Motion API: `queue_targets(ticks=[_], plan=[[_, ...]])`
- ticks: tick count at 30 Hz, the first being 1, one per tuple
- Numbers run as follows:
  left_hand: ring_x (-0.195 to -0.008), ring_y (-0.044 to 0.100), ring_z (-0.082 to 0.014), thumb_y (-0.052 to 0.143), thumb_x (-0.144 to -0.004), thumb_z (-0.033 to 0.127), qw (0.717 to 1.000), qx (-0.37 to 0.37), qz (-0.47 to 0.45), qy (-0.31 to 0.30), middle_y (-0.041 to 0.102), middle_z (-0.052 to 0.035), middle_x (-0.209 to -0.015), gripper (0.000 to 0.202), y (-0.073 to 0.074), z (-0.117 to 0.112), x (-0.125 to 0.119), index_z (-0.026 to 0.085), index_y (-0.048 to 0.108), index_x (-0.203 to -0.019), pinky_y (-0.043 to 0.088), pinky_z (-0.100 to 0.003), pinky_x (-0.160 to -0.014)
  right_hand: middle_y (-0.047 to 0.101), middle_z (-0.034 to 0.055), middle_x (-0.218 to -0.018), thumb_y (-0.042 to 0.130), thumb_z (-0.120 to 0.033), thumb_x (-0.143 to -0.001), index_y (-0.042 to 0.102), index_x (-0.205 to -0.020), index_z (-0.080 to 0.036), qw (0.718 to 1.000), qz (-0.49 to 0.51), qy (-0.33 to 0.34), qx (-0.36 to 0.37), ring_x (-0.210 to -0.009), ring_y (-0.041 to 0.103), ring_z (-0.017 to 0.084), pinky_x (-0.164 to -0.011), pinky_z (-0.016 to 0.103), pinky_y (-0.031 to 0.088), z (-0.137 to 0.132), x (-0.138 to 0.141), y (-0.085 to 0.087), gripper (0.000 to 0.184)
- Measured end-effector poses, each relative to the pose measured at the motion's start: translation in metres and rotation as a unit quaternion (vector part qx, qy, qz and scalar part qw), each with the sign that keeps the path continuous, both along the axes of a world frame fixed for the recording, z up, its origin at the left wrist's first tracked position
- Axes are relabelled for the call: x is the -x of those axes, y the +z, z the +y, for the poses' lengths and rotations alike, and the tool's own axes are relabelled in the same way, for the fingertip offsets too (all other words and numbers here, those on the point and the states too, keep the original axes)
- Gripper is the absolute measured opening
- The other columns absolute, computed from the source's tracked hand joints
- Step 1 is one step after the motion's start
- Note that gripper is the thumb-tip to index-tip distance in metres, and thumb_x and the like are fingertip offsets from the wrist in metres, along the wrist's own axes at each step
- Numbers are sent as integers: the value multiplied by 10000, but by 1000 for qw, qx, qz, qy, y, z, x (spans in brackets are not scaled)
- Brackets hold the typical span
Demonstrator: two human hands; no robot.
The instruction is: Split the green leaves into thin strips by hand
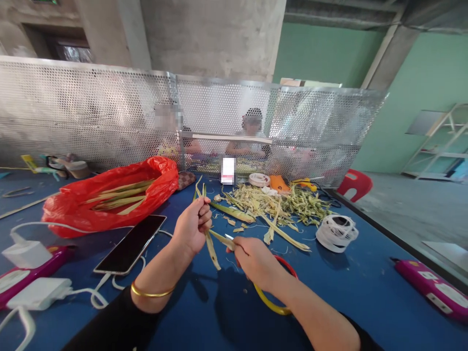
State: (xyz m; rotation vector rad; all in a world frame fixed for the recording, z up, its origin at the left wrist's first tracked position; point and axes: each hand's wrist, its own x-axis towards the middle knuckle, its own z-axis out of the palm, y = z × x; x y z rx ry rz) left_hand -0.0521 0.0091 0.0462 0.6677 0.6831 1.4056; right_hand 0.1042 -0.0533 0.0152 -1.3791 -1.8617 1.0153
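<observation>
My left hand [193, 224] is closed around a bundle of thin green leaf strips [200, 191], held upright above the blue table [365, 282]. One strip [212, 249] hangs down from it toward my right hand. My right hand [256, 261] is closed on a small blade [229, 237], its tip touching a leaf strip. Red and yellow scissor handles [272, 303] lie under my right wrist.
A red plastic bag [73, 207] with leaf strips lies at the left, a phone [129, 243] on a cable beside it. A heap of leaf scraps [281, 202] and a white cord roll [336, 233] lie beyond. Chargers sit at the left edge. People sit behind a perforated metal screen [109, 112].
</observation>
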Motion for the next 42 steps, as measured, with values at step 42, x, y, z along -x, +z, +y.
queue_targets(ticks=[42], plan=[[-372, 156, -55, 510, -812, 493, 921, -51, 300, -243, 299, 85, -430, 344, -11, -41, -35, 167, 623, -824, 94, -205, -370, 454, -65, -449, 638, -319, -726, 528, -565, -174, 950, 298, -83, -51, -462, 384, 76, -498, 219, 322, 20, -23, 19, 243]])
